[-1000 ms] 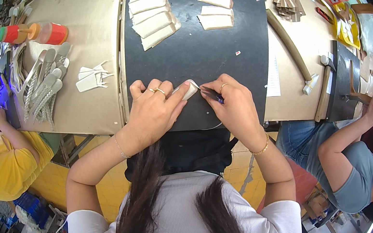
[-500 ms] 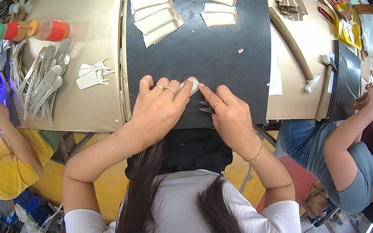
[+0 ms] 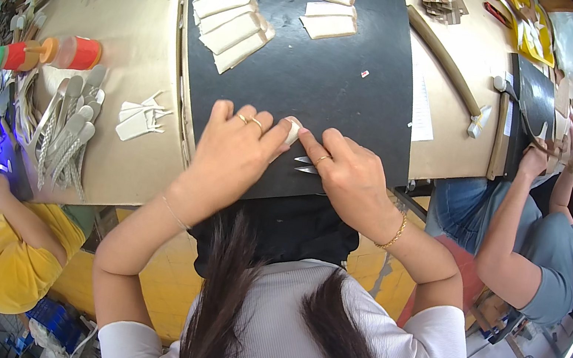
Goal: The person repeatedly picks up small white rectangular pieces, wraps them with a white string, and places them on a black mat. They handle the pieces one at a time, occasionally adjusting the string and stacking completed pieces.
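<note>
Between my hands a small cream-coloured piece point(image 3: 293, 132) with a rounded end lies at the near part of a black mat point(image 3: 358, 108). My left hand point(image 3: 238, 143) is closed on its left side, covering much of it. My right hand point(image 3: 353, 177) reaches its index fingertip to the piece's right edge. Out of the curled right fingers stick the pointed blades of scissors point(image 3: 307, 166); their handles are hidden in the hand. Farther off on the mat lie a left row of overlapping cream pieces point(image 3: 230, 22) and a smaller right group point(image 3: 329, 19).
To the left are white straps point(image 3: 73, 123), small white tabs point(image 3: 139, 118) and a red-labelled jar point(image 3: 80, 53). On the right lie a long curved wooden stick point(image 3: 444, 60), a hammer point(image 3: 498, 134) and a yellow tray point(image 3: 534, 34). Co-workers sit on both sides.
My hands stay on the cream piece, with the left fingers slightly shifted. The mat and its pieces appear a little farther left. The right co-worker's arms have moved.
</note>
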### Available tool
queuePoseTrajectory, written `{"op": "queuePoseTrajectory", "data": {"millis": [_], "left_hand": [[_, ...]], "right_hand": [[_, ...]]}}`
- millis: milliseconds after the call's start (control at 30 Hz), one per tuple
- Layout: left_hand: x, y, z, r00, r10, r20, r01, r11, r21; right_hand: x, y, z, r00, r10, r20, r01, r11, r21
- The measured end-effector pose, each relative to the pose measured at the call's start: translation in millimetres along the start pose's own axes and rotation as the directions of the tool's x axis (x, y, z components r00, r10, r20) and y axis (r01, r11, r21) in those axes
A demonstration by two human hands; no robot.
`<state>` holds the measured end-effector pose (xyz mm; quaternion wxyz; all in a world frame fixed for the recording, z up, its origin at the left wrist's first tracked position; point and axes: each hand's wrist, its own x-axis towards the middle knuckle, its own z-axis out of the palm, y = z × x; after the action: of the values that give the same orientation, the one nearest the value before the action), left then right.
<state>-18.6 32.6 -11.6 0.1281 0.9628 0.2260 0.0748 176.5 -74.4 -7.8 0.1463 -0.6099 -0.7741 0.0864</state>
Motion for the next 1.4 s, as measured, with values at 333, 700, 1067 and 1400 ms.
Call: {"op": "queuePoseTrajectory", "data": {"millis": [333, 700, 1067, 1400], "left_hand": [[3.2, -37.3, -4.2, 0.985, 0.17, 0.007, -0.17, 0.985, -0.001], [-15.7, -25.7, 3.9, 0.993, 0.028, -0.113, -0.032, 0.999, -0.031], [-19.0, -22.0, 4.3, 0.993, 0.002, -0.117, -0.005, 1.0, -0.027], [-26.9, -12.7, 16.6, 0.97, -0.069, -0.234, 0.058, 0.997, -0.053]], "right_hand": [[15.1, 13.9, -2.1, 0.999, -0.038, 0.008, 0.037, 0.997, 0.065], [0.4, 26.1, -4.2, 0.942, 0.316, -0.115, -0.264, 0.906, 0.331], [-15.0, 50.6, -38.2, 0.795, 0.532, -0.29, -0.52, 0.845, 0.125], [14.6, 6.0, 8.4, 0.939, 0.34, -0.059, -0.33, 0.934, 0.136]]}}
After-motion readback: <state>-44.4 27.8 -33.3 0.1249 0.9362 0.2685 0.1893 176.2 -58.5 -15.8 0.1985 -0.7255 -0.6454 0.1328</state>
